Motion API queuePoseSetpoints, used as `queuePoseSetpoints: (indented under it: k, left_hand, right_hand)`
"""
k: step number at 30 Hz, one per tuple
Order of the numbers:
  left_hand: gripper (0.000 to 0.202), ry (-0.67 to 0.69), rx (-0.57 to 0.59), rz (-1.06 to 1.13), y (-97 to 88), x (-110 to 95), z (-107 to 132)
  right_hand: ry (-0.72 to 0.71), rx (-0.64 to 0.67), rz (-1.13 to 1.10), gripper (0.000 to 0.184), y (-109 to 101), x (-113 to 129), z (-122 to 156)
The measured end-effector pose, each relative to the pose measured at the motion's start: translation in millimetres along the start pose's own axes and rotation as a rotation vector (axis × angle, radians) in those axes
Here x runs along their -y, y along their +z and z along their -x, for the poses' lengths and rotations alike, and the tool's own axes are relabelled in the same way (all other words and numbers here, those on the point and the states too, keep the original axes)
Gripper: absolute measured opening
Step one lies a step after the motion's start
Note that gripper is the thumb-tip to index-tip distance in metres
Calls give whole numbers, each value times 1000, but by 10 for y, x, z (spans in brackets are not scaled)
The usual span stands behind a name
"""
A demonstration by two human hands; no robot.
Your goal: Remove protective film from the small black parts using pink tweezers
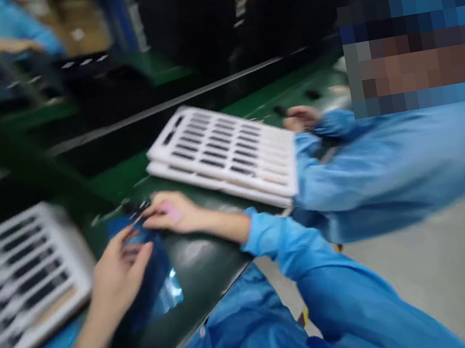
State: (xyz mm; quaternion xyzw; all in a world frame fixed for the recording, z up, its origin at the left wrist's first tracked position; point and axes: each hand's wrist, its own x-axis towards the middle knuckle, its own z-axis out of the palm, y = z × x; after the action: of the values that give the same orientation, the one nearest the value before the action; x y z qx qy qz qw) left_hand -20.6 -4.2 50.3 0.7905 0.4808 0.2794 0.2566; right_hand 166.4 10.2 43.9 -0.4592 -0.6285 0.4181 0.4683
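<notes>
My right hand (174, 212) pinches a small black part (143, 205) above the workbench. The part is blurred, and I cannot make out its exact kind. Close to it, at the lower left, is my left hand (118, 273), its thumb held away from its bent fingers. The left fingertips come near the black part; whether they touch it is unclear from the blur. Below both hands a shiny blue plastic sheet (161, 281) lies on the dark green bench mat (202, 256).
A white slotted tray (56, 251) with dark parts stands at left. Two stacked white trays (223, 155) sit at right, partly filled with dark pieces. Beside them a co-worker in a blue sleeve (369, 169) holds a small dark item. A dark rail (200, 90) runs behind.
</notes>
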Motion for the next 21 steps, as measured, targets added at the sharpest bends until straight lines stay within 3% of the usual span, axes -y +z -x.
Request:
queuePoseSetpoints:
  k: [3,5,7,14,18,21]
  left_hand:
    - [47,178,80,-316,-194,222,583]
    - [49,261,204,-485,-190,274,806]
    - [51,257,288,-562,-144,267,925]
    - [52,275,279,-609,-137,134,812]
    - [45,303,359,-600,-135,127,709]
    - [44,252,228,-425,-44,197,568]
  right_hand:
    - [-15,98,111,29,-341,-200,-39]
    - [-41,191,268,29,-460,-342,-87]
    - [-73,256,364,27,-488,-401,-64]
    - [-219,281,569,39,-502,-422,53]
    - [-268,285,597,29,-591,-500,7]
    - [-176,245,460,32,-591,-527,-10]
